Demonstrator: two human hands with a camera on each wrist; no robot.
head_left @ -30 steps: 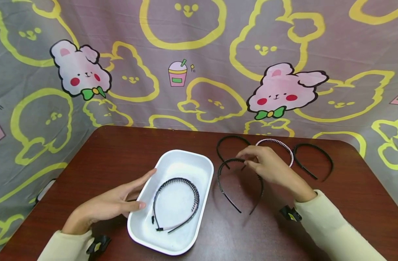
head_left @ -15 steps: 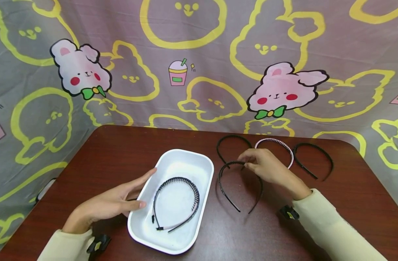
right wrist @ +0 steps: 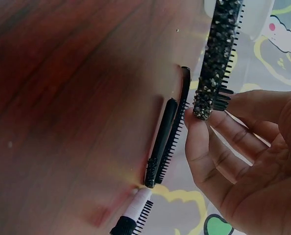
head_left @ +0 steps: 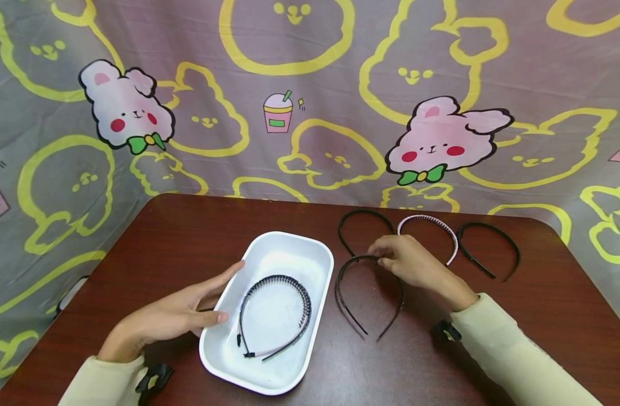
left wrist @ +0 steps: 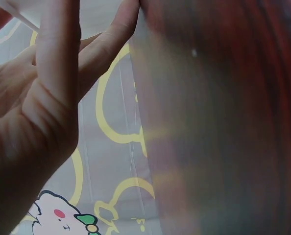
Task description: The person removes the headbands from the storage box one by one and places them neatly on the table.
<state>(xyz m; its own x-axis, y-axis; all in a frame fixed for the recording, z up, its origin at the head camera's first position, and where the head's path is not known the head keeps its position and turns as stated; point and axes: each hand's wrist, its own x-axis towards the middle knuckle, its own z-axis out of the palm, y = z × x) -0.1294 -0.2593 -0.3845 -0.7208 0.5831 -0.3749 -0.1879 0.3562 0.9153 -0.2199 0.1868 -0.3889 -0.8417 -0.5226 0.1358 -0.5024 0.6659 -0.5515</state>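
Note:
In the head view, my right hand [head_left: 416,265] pinches the top of a black headband [head_left: 342,299] between thumb and fingers. Its ends point toward me, just right of the white tray [head_left: 320,256]. The right wrist view shows that headband's glittery outer face [right wrist: 218,58] and inner teeth close up. Fairly straight fingers of my left hand [head_left: 159,321] rest against the tray's left side, the thumb over its rim. Inside the tray lie black toothed headbands [head_left: 306,299], overlapping, with a pale pinkish strip showing; how many is unclear. Only part of the tray's underside [left wrist: 99,14] appears in the left wrist view.
Behind my right hand lie a black headband [head_left: 345,237], a pink one [head_left: 448,234] with dark teeth, and another black one [head_left: 513,248] at the right. They sit on a dark red-brown table [head_left: 198,225]. A patterned cloth [head_left: 320,101] hangs behind its far edge.
My right hand has shifted slightly left and nearer to me with the headband, which has turned a little. My left hand and the tray have hardly moved.

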